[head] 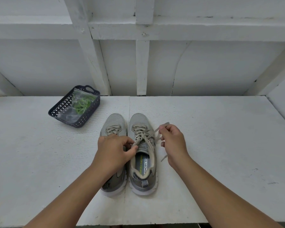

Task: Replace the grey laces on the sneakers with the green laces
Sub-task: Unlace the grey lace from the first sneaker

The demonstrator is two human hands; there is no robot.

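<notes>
Two grey sneakers stand side by side on the white table, toes pointing away from me. The right sneaker (142, 155) has its grey lace (142, 134) loosened at the top. My left hand (113, 152) lies over the left sneaker (113, 125) and pinches a lace strand at the right sneaker's tongue. My right hand (173, 142) grips the lace's other end, pulled out to the right, its tip sticking up past my fingers. The green laces (81, 104) sit in a clear plastic bag inside a dark basket (61, 106) at the back left.
The white table (220, 137) runs left and right of the sneakers, with its front edge close to me. A white wall with wooden beams (142, 68) rises behind it. A side panel (283, 102) closes the table's far right.
</notes>
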